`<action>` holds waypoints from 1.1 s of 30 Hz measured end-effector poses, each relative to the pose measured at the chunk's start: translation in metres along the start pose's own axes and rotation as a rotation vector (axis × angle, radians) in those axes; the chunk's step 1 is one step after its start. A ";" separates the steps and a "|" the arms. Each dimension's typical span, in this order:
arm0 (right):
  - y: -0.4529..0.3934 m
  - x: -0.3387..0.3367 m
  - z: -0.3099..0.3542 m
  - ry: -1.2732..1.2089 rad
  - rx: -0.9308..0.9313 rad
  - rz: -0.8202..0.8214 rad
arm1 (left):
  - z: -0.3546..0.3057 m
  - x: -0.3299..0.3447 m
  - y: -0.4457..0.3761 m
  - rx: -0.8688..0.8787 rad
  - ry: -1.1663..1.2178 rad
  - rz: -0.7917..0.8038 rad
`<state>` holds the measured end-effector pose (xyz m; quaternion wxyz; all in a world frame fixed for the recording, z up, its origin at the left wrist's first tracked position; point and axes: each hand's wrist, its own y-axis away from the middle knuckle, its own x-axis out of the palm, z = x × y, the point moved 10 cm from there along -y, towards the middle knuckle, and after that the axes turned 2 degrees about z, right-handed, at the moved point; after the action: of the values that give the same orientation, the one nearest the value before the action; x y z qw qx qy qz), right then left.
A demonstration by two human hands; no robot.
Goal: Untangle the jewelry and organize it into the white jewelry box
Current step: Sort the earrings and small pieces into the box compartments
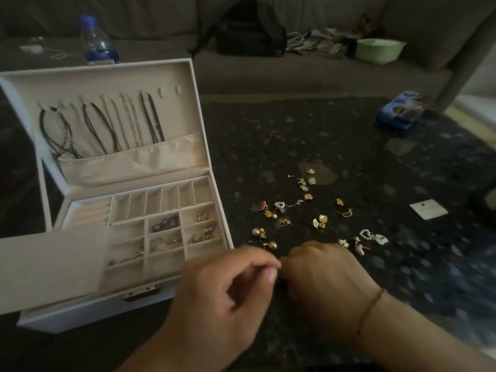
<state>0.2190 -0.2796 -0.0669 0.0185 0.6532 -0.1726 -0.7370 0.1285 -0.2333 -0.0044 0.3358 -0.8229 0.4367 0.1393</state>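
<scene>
The white jewelry box stands open on the left of the dark table. Several necklaces hang inside its lid, and some of its compartments hold small gold pieces. Loose earrings and pendants lie scattered on the table to the right of the box. My left hand and my right hand meet in front of that scatter, fingertips together, pinching a small thin piece of jewelry that is mostly hidden between them.
A white tray or lid lies over the box's front left. A water bottle stands behind the box. A blue packet and a white card lie on the right. A sofa with a black bag and a green bowl is behind.
</scene>
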 end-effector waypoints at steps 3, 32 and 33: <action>0.008 -0.018 -0.016 -0.136 0.072 -0.075 | 0.042 0.052 0.023 -0.637 0.409 0.219; -0.033 -0.024 -0.084 -0.040 0.348 -0.306 | 0.059 0.092 0.053 -1.228 1.539 0.181; -0.031 -0.026 -0.083 -0.043 0.341 -0.306 | 0.059 0.091 0.053 -1.231 1.537 0.177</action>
<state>0.3093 -0.2630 -0.0580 -0.2077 0.6496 -0.1940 -0.7051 0.1418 -0.2718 -0.1184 -0.5372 -0.6850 0.4472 -0.2055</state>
